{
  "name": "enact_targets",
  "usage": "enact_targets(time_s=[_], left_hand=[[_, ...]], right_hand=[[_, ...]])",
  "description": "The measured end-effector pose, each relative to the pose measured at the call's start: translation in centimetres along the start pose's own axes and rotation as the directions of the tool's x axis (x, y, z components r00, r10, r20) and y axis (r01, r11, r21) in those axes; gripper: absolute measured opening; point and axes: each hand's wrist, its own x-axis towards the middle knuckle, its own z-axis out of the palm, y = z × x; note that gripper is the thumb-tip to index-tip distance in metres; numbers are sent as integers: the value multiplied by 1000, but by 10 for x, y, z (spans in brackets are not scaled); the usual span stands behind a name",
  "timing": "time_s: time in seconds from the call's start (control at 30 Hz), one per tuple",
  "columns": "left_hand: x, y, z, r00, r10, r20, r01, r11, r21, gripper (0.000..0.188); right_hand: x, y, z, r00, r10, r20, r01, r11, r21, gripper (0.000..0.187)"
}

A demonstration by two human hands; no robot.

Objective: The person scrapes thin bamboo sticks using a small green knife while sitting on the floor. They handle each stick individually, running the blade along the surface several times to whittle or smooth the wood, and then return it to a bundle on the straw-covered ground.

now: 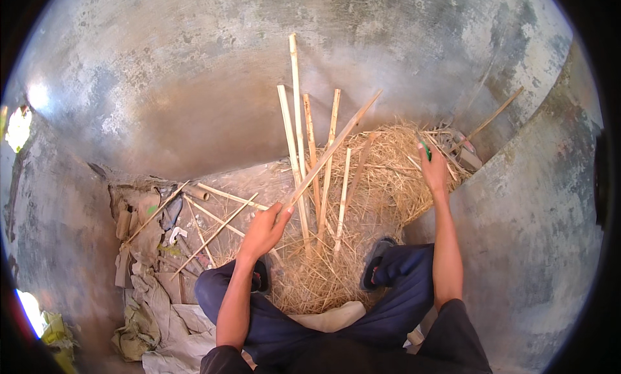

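Observation:
My left hand (262, 231) is closed around the lower end of a split bamboo strip (339, 140), which slants up and away to the right. Out to the right, above a heap of straw-like shavings (388, 160), my right hand (435, 171) grips a small tool with a green handle (425, 150). Its working end is too small to make out clearly. Behind the held strip, several bamboo sticks (284, 121) lean upright against the wall, their lower ends among shavings between my feet.
A grey plastered wall (213, 70) curves around the far side. More bamboo sticks (226, 225) lie crossed on the left, beside rubble and crumpled cloth (168, 322). One thin stick (488, 118) leans at the right corner. My sandalled feet stand either side of the shavings.

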Motion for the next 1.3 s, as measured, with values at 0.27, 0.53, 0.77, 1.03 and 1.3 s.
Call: enact_targets(time_s=[0.27,0.53,0.77,1.03,1.3], left_hand=[[0,8,38,974,49,222,111,751,-651,39],[-10,49,47,888,33,458,309,695,-650,33],[-11,58,52,912,55,406,202,802,-562,38],[-11,43,65,881,37,471,247,815,-525,40],[-10,43,59,769,63,636,418,703,-576,39]], right_hand=[[-74,-89,22,947,-313,75,233,826,513,40],[-124,-115,36,882,-297,365,-88,657,749,36],[-117,-104,43,892,-271,360,-110,643,758,31],[-114,-102,40,919,-238,314,-76,674,734,25],[-101,-100,26,944,-205,258,-82,611,787,23]])
